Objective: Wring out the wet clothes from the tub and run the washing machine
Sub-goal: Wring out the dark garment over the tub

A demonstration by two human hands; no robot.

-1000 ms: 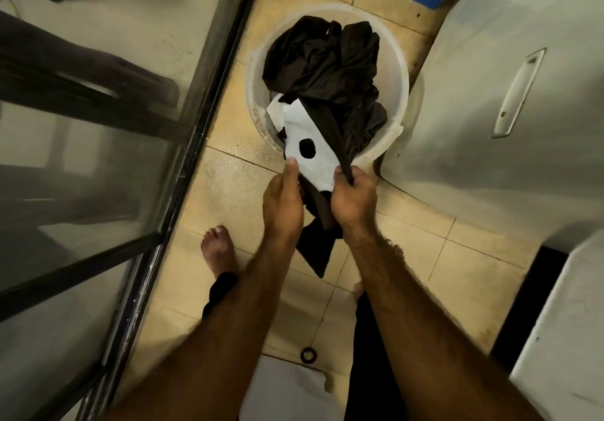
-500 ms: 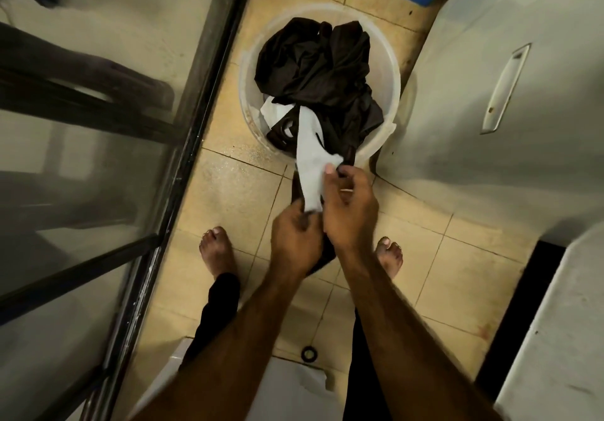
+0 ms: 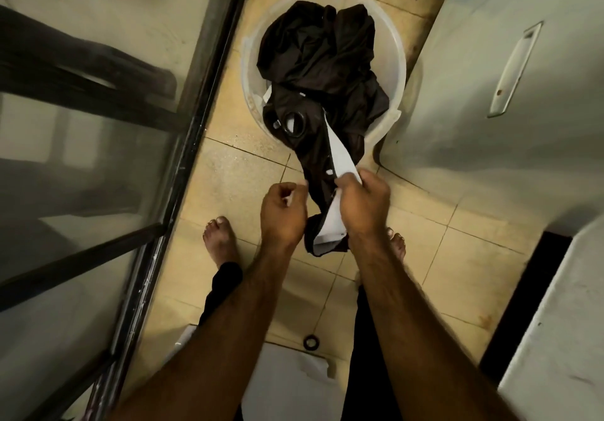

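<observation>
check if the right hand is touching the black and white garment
Touching. The head view shows the right hand with fingers curled round the black and white garment.

Tubs: one, the round translucent tub [image 3: 396, 61] on the tiles.
Hands: your two, left hand [image 3: 282, 214] and right hand [image 3: 362, 201], both just on your side of the tub.
Garments: one black-and-white garment [image 3: 340, 156] you can pick out, trailing over the tub's near rim; the dark heap [image 3: 313, 51] inside the tub can't be counted piece by piece.
Bare feet: two, left foot [image 3: 220, 241] and right foot [image 3: 397, 244], nearer you than the tub.
Black rings: one black ring [image 3: 311, 342] on the floor, well on your side of the tub.
White appliances: two right of the tub, a tall white appliance [image 3: 474, 110] just beside it and a second white appliance [image 3: 562, 322] nearer you.
Handles: one recessed handle [image 3: 514, 71], on the tall one.
</observation>
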